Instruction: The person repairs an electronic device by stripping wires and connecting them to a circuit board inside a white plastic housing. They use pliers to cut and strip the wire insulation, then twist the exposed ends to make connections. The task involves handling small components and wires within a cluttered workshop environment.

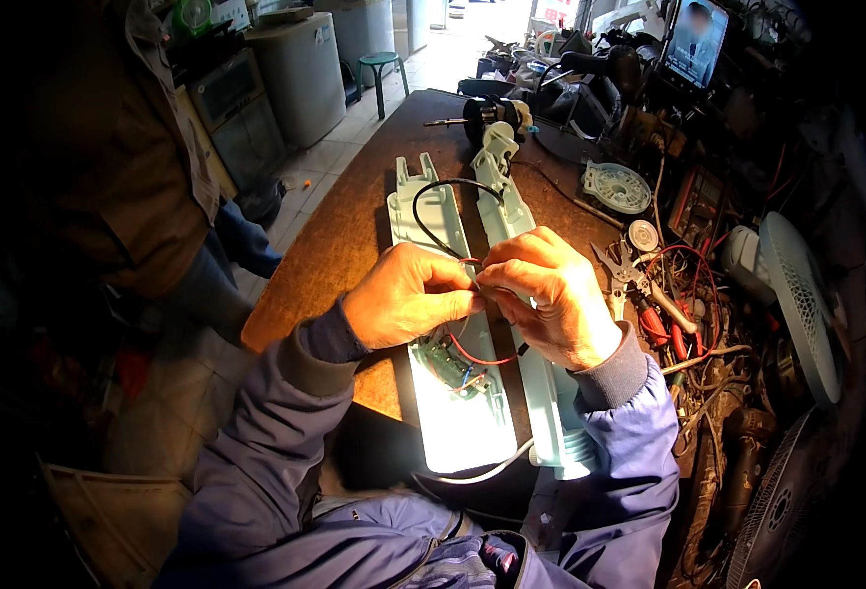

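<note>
My left hand (403, 294) and my right hand (551, 294) meet over the bench, fingers pinched together on thin wires (467, 260). Where exactly the wires join is hidden by my fingertips. Beneath them lie two long pale-green plastic housing halves, a left one (452, 432) and a right one (551, 422). A green circuit board (457, 368) with red and blue wires sits in the left half, below my hands. A black cable (418, 211) loops between the halves, and a motor with a shaft (487, 123) rests at their far end.
Pliers (624, 270), tangled cables and fan parts crowd the bench's (320, 265) right side, with a phone (693, 44) on a stand behind. Another person (133, 177) stands at the left. A stool (382, 61) and pale appliances (295, 83) stand on the tiled floor beyond.
</note>
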`<state>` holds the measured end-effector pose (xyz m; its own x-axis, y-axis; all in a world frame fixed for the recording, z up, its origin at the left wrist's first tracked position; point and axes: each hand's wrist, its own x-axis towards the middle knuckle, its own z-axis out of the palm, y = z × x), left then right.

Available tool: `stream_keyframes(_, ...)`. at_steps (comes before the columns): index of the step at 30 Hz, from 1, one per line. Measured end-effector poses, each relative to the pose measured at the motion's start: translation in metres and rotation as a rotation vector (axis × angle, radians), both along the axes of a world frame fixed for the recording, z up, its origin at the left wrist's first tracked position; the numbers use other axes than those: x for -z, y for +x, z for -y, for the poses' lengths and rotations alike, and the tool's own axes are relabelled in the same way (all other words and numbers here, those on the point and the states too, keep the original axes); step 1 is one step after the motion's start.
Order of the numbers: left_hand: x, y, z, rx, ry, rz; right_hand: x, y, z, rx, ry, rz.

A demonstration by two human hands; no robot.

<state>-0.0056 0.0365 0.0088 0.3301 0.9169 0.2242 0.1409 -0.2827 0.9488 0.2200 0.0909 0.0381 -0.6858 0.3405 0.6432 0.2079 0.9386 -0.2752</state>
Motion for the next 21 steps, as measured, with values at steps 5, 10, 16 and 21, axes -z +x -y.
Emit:
stream_keyframes(5,0.001,0.001,0.000,0.011,0.001,0.024,0.006,-0.003,-0.003,-0.019,0.038,-0.054)
stream_keyframes(10,-0.001,0.001,0.000,0.000,-0.036,-0.022,0.009,-0.002,-0.005,-0.013,0.025,-0.074)
stream_keyframes(16,-0.009,0.003,0.007,-0.024,-0.029,-0.118,0.010,0.001,-0.007,0.007,-0.034,-0.066)
stream_keyframes(21,-0.013,0.002,0.009,0.005,-0.020,-0.183,0.010,0.001,-0.006,-0.030,-0.040,-0.021)
